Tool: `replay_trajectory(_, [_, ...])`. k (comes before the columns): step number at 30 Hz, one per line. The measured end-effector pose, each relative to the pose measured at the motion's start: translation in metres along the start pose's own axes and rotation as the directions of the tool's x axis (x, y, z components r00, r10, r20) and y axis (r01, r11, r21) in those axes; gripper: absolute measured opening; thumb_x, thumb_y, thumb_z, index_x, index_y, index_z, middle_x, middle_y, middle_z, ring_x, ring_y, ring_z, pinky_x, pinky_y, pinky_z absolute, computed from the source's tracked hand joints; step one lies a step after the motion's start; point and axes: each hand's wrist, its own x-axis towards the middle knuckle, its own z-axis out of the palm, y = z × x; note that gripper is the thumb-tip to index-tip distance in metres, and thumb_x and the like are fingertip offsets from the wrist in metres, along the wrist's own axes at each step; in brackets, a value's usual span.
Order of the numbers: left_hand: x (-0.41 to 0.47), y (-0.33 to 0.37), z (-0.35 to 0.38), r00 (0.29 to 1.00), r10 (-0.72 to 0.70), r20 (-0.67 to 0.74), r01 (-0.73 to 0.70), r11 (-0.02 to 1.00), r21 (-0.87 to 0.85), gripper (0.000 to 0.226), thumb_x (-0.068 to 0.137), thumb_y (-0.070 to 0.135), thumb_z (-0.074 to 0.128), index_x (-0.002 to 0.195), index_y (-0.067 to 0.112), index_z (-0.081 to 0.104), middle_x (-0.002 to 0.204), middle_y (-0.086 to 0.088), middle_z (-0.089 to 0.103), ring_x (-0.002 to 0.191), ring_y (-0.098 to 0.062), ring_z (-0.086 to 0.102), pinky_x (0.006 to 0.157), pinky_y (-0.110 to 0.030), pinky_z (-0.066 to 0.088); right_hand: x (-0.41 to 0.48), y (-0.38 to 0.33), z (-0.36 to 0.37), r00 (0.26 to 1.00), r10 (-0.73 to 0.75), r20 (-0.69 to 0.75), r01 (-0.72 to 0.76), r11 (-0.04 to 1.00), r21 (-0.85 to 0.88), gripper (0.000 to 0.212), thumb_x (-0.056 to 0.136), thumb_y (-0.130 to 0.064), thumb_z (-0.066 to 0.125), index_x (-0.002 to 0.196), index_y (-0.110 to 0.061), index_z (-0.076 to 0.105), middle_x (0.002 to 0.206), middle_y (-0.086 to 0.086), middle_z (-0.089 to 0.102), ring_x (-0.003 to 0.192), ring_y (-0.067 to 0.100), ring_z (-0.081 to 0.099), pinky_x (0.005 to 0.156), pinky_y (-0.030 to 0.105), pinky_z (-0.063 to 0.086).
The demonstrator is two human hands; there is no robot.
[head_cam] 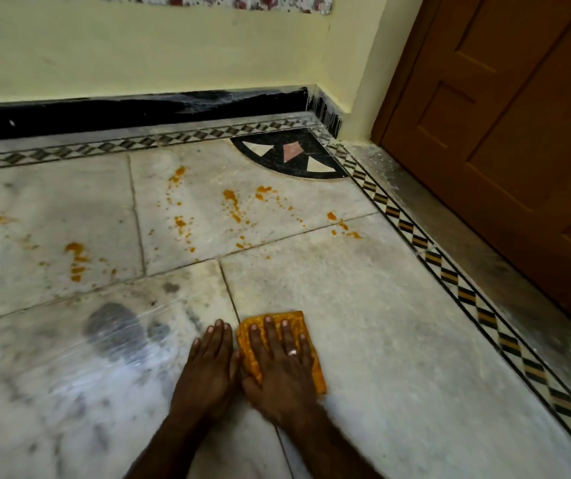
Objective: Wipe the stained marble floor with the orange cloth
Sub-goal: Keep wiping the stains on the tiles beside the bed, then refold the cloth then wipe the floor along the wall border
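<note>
brown wooden door (505, 140), yellow wall (139, 53), black skirting (104, 114)

I log the white marble slab floor (363, 305) meeting the cream painted wall (139, 57) at its far edge, with black stone skirting (104, 115) between them. The brown panelled wooden door (502, 133) runs along the right edge. A fan-shaped black stone inlay (291, 167) sits in the far right corner. Scattered orange stains (232, 202) lie across the far half. Toward the near edge, the folded orange cloth (317, 373) lies under the right hand (279, 371). The left hand (208, 371) lies flat on the floor, just left of it.

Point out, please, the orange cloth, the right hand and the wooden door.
orange cloth (297, 318): head view, its far right corner.
right hand (280, 368): head view, back of the hand.
wooden door (450, 114): head view, a recessed panel.
</note>
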Motion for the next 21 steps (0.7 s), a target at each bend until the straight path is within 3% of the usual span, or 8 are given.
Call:
replay_trajectory(2, [-0.008, 0.002, -0.006, 0.995, -0.031, 0.100, 0.036, 0.998, -0.053, 0.100, 0.077, 0.063, -0.013, 0.160, 0.011, 0.010, 0.165, -0.001, -0.003, 0.155, -0.016, 0.001, 0.116, -0.022, -0.014, -0.001, -0.003, -0.002, 0.997, -0.048, 0.053, 0.047, 0.999, 0.007, 0.076, 0.074, -0.057, 0.045, 0.145, -0.029, 0.054, 0.152, 0.006, 0.051, 0.138, 0.034, 0.050, 0.108, 0.055, 0.023])
replay_trajectory(5, [-0.021, 0.004, -0.015, 0.985, -0.098, 0.143, 0.113, 0.989, -0.098, 0.106, 0.070, 0.065, -0.017, 0.160, 0.011, 0.003, 0.168, -0.002, -0.004, 0.148, -0.005, -0.010, 0.114, -0.020, -0.015, -0.002, -0.010, 0.003, 0.991, -0.070, 0.110, 0.066, 0.997, 0.033, 0.068, 0.075, -0.050, 0.041, 0.138, -0.033, 0.060, 0.147, -0.002, 0.056, 0.133, 0.029, 0.056, 0.114, 0.043, 0.013])
replay_trajectory(8, [-0.038, 0.000, -0.023, 0.978, -0.159, 0.132, 0.183, 0.964, -0.195, 0.093, 0.086, 0.066, -0.001, 0.159, 0.010, 0.006, 0.169, -0.005, 0.001, 0.143, -0.001, -0.008, 0.116, -0.020, -0.011, -0.012, -0.025, -0.017, 0.987, -0.139, 0.085, 0.112, 0.957, 0.267, 0.066, 0.090, -0.045, 0.030, 0.153, -0.030, 0.042, 0.162, -0.008, 0.028, 0.153, 0.024, 0.024, 0.119, 0.033, -0.010])
replay_trajectory(10, [-0.051, -0.001, -0.029, 0.974, -0.200, 0.107, 0.224, 0.920, -0.321, 0.065, 0.107, 0.048, 0.024, 0.159, 0.012, 0.011, 0.169, -0.006, 0.006, 0.146, -0.002, -0.002, 0.120, -0.024, -0.005, -0.019, -0.038, -0.030, 0.975, -0.160, 0.155, 0.064, 0.869, 0.490, 0.053, 0.104, -0.036, 0.035, 0.156, -0.027, 0.033, 0.166, -0.004, 0.022, 0.155, 0.014, 0.009, 0.122, 0.026, -0.008])
replay_trajectory(13, [-0.068, 0.008, -0.048, 0.938, -0.343, 0.047, 0.286, 0.693, -0.662, 0.058, 0.107, 0.040, 0.042, 0.158, 0.024, 0.020, 0.163, 0.000, 0.028, 0.144, -0.008, 0.031, 0.116, -0.025, 0.032, -0.022, -0.053, -0.035, 0.967, -0.117, 0.225, -0.110, 0.606, 0.788, 0.047, 0.103, -0.020, 0.050, 0.150, -0.023, 0.045, 0.159, 0.003, 0.041, 0.141, 0.006, 0.035, 0.116, 0.014, 0.025])
replay_trajectory(16, [-0.071, 0.027, -0.074, 0.863, -0.473, 0.178, 0.314, 0.225, -0.922, 0.062, 0.104, 0.041, 0.047, 0.159, 0.034, 0.019, 0.151, 0.004, 0.042, 0.119, -0.010, 0.051, 0.092, -0.028, 0.045, -0.019, -0.067, -0.033, 0.946, -0.084, 0.313, -0.263, 0.367, 0.892, 0.061, 0.082, -0.045, 0.056, 0.143, -0.039, 0.049, 0.150, 0.003, 0.052, 0.131, 0.016, 0.055, 0.112, 0.042, 0.045])
replay_trajectory(18, [-0.073, 0.032, -0.089, 0.840, -0.473, 0.266, 0.283, -0.035, -0.958, 0.065, 0.100, 0.044, 0.053, 0.158, 0.033, 0.024, 0.147, 0.002, 0.046, 0.112, -0.014, 0.057, 0.092, -0.038, 0.050, -0.026, -0.080, -0.047, 0.934, -0.099, 0.342, -0.296, 0.318, 0.900, 0.058, 0.084, -0.040, 0.052, 0.142, -0.035, 0.049, 0.138, 0.004, 0.060, 0.119, 0.017, 0.063, 0.104, 0.042, 0.051])
replay_trajectory(21, [-0.079, 0.026, -0.104, 0.826, -0.486, 0.286, 0.276, -0.093, -0.957, 0.065, 0.088, 0.057, 0.065, 0.142, 0.025, 0.050, 0.127, -0.001, 0.065, 0.104, -0.023, 0.067, 0.090, -0.045, 0.054, -0.028, -0.090, -0.067, 0.924, -0.154, 0.349, -0.307, 0.245, 0.920, 0.041, 0.089, -0.028, 0.052, 0.130, -0.018, 0.054, 0.108, 0.011, 0.070, 0.094, 0.024, 0.071, 0.080, 0.040, 0.058])
